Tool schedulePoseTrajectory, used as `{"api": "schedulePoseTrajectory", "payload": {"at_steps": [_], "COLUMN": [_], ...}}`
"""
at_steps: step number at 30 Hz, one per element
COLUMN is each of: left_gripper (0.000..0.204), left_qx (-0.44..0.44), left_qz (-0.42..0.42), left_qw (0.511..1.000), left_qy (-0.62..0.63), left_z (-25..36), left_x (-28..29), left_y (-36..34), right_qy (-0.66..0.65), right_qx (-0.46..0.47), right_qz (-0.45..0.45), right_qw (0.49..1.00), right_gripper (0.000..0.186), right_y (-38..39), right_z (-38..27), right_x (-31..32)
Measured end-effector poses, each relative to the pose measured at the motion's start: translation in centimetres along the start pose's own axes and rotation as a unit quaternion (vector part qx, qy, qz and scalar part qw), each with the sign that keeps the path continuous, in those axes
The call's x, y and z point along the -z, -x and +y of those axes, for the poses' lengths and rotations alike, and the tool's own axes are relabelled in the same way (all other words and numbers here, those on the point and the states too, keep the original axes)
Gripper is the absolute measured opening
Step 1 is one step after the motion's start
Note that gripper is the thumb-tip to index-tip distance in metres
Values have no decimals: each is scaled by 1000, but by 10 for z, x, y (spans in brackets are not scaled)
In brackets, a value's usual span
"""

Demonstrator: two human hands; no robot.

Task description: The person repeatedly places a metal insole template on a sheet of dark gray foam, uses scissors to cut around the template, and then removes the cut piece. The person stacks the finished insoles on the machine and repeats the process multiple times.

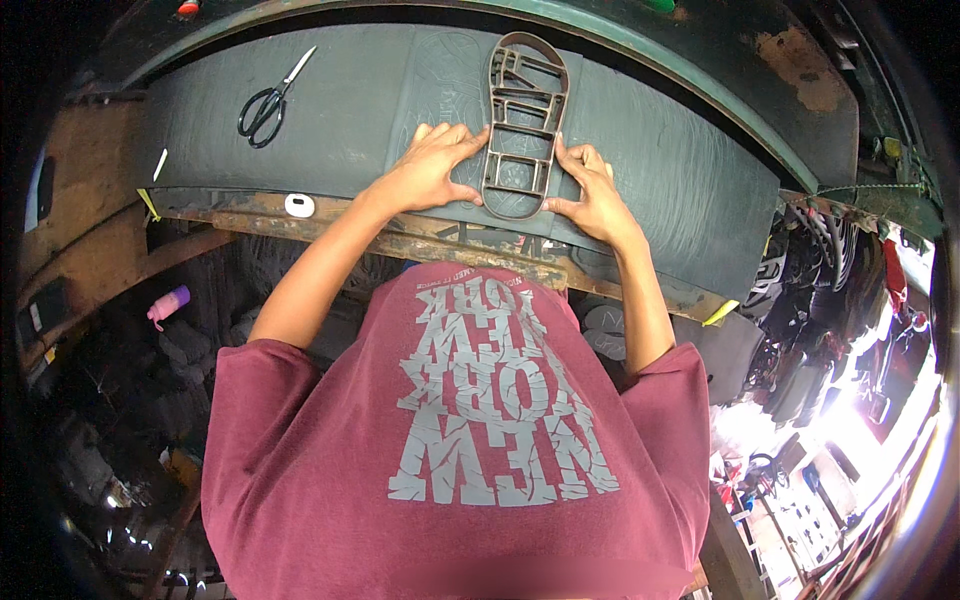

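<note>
Sole-shaped frame (525, 129) between left hand (428, 172) and right hand (597, 200), each grip half-spread, apparently only touching its rim

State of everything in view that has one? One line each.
Sole-shaped metal frame: between the hands, over the dark sheet
Left hand: thumb and finger spread, at frame's left side
Right hand: likewise, at its right side
Scissors: lying flat, blades look closed
Dark sheet: laid out, surface marked
White case: looks closed
</note>
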State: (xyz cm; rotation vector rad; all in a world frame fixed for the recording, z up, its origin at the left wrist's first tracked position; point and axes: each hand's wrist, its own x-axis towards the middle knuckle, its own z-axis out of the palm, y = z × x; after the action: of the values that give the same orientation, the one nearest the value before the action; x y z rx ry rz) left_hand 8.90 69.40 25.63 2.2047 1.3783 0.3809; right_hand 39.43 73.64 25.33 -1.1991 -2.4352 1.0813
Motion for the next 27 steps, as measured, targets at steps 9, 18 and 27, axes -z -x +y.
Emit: {"api": "schedulePoseTrajectory", "payload": {"at_steps": [9,18,27], "left_gripper": [98,97,96], "left_qx": [7,16,11], "left_qz": [-9,-14,-18], "left_qw": [1000,999,1000], "left_qy": [17,24,24], "left_z": [0,1,1], "left_x": [2,3,3], "left_y": [0,0,0], "right_qy": [3,9,12], "right_qx": [-14,-2,-12], "right_qz": [-8,-12,-7], "right_qw": [1000,1000,1000], "right_gripper": [104,105,106], "right_y": [-1,-3,-1], "right_z": [-3,0,-2], "right_x": [1,1,0]}}
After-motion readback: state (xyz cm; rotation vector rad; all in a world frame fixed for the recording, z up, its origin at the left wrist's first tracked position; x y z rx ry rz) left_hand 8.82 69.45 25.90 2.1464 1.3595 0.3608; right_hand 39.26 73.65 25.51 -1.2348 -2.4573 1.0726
